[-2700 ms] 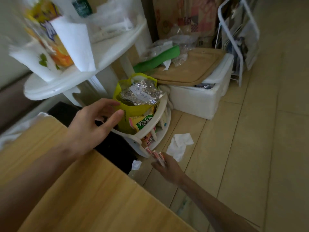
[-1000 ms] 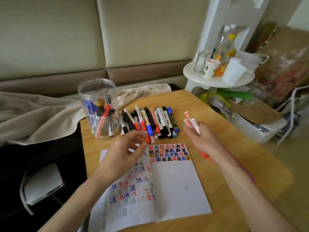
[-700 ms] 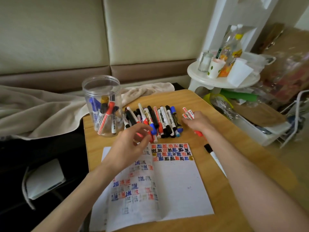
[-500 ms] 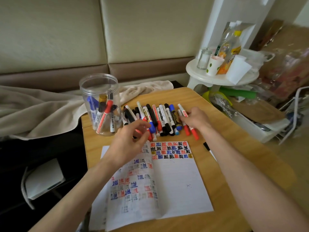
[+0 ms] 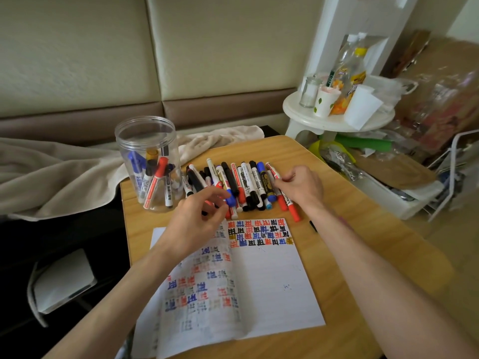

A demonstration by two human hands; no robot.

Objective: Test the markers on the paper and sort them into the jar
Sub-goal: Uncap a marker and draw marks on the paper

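Lived-in home corner: cushioned sofa [image 5: 77, 60], rumpled blanket [image 5: 51, 172], cluttered snack stand [image 5: 337, 123].

One jar [image 5: 120, 146], about six markers [image 5: 155, 181] inside, over a dozen loose markers [image 5: 246, 182], one paper [image 5: 269, 281], two hands, left [image 5: 193, 224], right [image 5: 302, 187].

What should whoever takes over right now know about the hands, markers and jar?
Left hand: curled over the marker row at its left end; grip unclear.
Right hand: pinches a red marker at the row's right end.
Jar: upright at the table back left, several markers inside.
Paper: test marks across its top.
Left: test and jar the row, plus a black marker right of the paper.
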